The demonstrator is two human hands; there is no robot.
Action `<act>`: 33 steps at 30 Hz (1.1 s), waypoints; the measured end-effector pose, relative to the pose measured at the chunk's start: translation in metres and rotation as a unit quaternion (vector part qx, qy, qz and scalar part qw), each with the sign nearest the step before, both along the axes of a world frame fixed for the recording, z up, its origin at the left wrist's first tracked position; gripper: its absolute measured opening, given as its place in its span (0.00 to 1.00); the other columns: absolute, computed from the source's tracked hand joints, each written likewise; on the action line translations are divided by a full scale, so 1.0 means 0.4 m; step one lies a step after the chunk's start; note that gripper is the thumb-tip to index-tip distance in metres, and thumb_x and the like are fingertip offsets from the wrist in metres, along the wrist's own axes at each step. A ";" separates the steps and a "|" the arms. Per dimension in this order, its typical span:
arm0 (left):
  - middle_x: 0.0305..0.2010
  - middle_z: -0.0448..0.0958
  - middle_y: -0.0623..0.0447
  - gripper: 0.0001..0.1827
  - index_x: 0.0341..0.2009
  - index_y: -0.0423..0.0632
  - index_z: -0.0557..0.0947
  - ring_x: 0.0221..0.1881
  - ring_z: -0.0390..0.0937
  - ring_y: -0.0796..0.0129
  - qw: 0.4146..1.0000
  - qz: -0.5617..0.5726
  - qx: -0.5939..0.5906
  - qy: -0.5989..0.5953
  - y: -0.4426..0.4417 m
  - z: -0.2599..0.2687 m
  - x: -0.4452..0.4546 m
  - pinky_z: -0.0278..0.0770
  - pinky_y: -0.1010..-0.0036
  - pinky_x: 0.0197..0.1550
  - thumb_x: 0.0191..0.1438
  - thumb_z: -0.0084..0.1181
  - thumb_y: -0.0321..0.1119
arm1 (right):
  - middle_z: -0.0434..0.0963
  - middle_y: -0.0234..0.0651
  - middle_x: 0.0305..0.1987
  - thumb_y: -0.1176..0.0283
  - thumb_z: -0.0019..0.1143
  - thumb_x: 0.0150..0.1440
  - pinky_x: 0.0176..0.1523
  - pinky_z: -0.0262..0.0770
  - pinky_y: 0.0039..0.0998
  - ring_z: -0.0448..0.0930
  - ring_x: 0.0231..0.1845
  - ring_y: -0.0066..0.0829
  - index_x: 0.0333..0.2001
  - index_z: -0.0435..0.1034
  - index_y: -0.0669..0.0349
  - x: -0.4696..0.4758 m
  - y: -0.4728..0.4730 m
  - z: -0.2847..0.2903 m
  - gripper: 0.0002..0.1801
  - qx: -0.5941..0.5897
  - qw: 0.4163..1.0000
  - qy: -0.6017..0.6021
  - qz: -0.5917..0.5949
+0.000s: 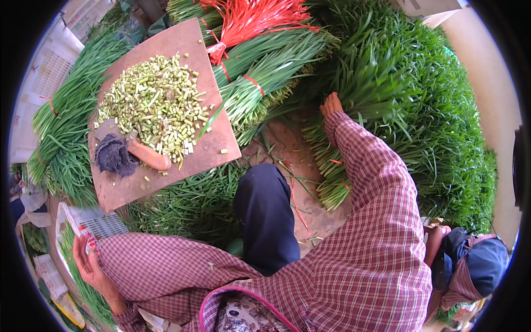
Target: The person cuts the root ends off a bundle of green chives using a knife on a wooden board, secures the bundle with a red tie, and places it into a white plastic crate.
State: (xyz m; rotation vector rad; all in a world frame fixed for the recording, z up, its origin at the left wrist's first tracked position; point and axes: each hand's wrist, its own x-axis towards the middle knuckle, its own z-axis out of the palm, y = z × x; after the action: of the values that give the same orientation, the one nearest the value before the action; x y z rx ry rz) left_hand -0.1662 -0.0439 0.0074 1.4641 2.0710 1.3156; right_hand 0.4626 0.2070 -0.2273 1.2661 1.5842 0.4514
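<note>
My right hand (pixel 331 104) reaches into a pile of long green leafy stalks, apparently Chinese chives (pixel 423 108); its fingertips are partly hidden among blurred leaves. My left hand (pixel 89 267) is by the rim of a white plastic crate (pixel 72 216) at the lower left, fingers apart, nothing seen in it. Before me a reddish-brown board (pixel 207 157) carries a heap of cut stem ends (pixel 157 99), a dark cloth (pixel 114 155) and a knife with an orange-brown handle (pixel 148 155). Beside the board lies a chive bundle with a red tie (pixel 254 85).
Red plastic ties (pixel 261 16) lie on bundles behind the board. Tied bundles (pixel 66 112) line its left side. Loose chives (pixel 186 207) lie under its near edge, around my bent knee (pixel 267 211). Another person in a dark cap (pixel 487 265) is at the lower right.
</note>
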 end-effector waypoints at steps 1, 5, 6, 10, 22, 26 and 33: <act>0.57 0.69 0.46 0.22 0.61 0.39 0.66 0.60 0.67 0.63 1.000 -0.011 -0.011 -0.020 0.013 0.004 0.019 0.63 0.68 0.61 0.61 0.43 0.25 | 0.73 0.33 0.52 0.60 0.39 0.64 0.60 0.52 0.44 0.68 0.57 0.36 0.56 0.68 0.33 0.002 -0.019 0.015 0.18 -0.002 1.000 0.016 -0.014; 0.51 0.73 0.49 0.21 0.59 0.39 0.68 0.54 0.71 0.66 0.991 -0.118 -0.031 -0.061 0.048 0.010 0.095 0.68 0.72 0.55 0.60 0.43 0.24 | 0.74 0.33 0.42 0.66 0.55 0.54 0.56 0.58 0.37 0.71 0.51 0.34 0.50 0.72 0.34 0.016 -0.117 0.144 0.19 0.099 0.970 0.220 -0.033; 0.49 0.74 0.50 0.21 0.58 0.39 0.69 0.52 0.72 0.66 0.986 -0.148 -0.038 -0.066 0.051 0.022 0.119 0.69 0.73 0.54 0.59 0.44 0.23 | 0.73 0.33 0.39 0.68 0.61 0.46 0.55 0.59 0.36 0.72 0.49 0.34 0.49 0.72 0.34 -0.021 -0.151 0.234 0.23 0.123 0.952 0.281 0.005; 0.47 0.76 0.49 0.23 0.58 0.39 0.70 0.50 0.74 0.68 0.957 -0.267 -0.070 -0.087 0.090 0.027 0.172 0.69 0.74 0.54 0.55 0.51 0.22 | 0.69 0.31 0.32 0.70 0.70 0.28 0.53 0.62 0.36 0.72 0.41 0.35 0.47 0.73 0.37 -0.058 -0.320 0.495 0.36 0.241 0.836 0.480 0.109; 0.61 0.66 0.46 0.40 0.65 0.41 0.61 0.60 0.67 0.62 0.848 -0.504 0.099 -0.132 0.146 0.046 0.393 0.64 0.66 0.61 0.50 0.64 0.36 | 0.77 0.32 0.38 0.75 0.68 0.41 0.48 0.71 0.24 0.76 0.40 0.21 0.49 0.70 0.62 -0.368 -0.519 0.884 0.28 0.195 0.427 0.883 0.020; 0.65 0.61 0.48 0.39 0.66 0.41 0.57 0.64 0.61 0.64 0.805 -0.514 0.114 -0.272 0.185 0.076 0.371 0.61 0.66 0.63 0.56 0.56 0.46 | 0.76 0.30 0.38 0.74 0.69 0.43 0.48 0.71 0.23 0.75 0.41 0.18 0.51 0.69 0.63 -0.535 -0.515 0.900 0.28 0.101 0.347 0.932 0.041; 0.64 0.66 0.46 0.38 0.61 0.38 0.66 0.64 0.62 0.59 0.779 -0.459 0.268 -0.333 0.159 0.231 0.180 0.57 0.65 0.67 0.56 0.52 0.55 | 0.78 0.40 0.42 0.69 0.70 0.41 0.50 0.73 0.30 0.78 0.43 0.29 0.50 0.69 0.64 -0.846 -0.481 0.948 0.30 0.041 0.259 0.950 0.170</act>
State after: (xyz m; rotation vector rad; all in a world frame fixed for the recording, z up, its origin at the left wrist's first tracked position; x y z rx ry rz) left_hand -0.0942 0.0199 0.0999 1.5291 0.3916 1.6302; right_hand 0.1244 0.0147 0.1520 1.1431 3.7637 -1.7306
